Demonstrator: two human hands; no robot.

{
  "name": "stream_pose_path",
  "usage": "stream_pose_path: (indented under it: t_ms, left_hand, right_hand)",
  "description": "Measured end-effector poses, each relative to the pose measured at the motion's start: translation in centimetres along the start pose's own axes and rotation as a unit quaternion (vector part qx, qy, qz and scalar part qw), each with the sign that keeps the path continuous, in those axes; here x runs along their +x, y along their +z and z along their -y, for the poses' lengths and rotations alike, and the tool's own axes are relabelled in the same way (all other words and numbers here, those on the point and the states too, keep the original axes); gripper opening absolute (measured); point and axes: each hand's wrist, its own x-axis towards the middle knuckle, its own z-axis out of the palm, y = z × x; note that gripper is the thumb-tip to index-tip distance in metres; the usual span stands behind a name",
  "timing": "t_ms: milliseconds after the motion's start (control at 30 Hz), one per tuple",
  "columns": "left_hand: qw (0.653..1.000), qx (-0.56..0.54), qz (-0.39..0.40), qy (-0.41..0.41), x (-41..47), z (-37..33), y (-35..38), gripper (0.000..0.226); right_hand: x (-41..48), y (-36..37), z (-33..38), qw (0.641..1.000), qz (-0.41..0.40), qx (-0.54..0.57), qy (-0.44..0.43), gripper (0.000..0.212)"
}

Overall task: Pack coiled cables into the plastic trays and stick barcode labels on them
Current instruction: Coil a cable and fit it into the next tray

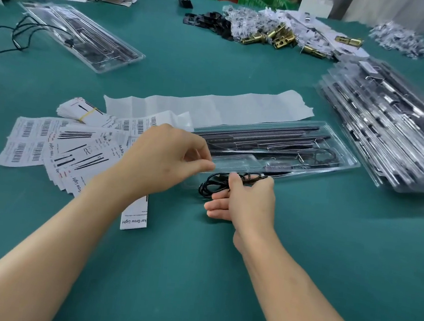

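Grips the coiled cable [212,184] in the right hand [251,203], loops spilling left of the thumb, just before the plastic tray [346,167]. Curls the left hand [164,155] at the tray's left end; cannot tell whether pinching anything. Farther left, barcode labels [32,141].

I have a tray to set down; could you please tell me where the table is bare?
Bare mat spans the near edge up to the coiled cable, and the middle between the paper strip and far tray. Crowded: label sheets left, tray stack right.
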Motion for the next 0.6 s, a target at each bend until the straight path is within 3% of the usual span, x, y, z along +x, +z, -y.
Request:
stream_pose_path:
  t_ms: [100,267,600]
  left_hand:
    - [1.000,-0.005,0.021,0.011,-0.1,-0.1,-0.2,0.018]
    - [0.998,0.029,0.060,0.013,0.6,-1.3,0.4,0.060]
    - [0.986,0.138,0.088,0.033,1.5,-1.9,0.3,0.032]
  right_hand:
    - [0.2,0.0,0.1,1.000,0.004,-0.008,0.009,0.014]
    - [0.4,0.0,0.3,1.000,0.006,-0.010,0.021,0.012]
    - [0.2,-1.1,1.0,0.997,0.073,0.001,0.033,0.015]
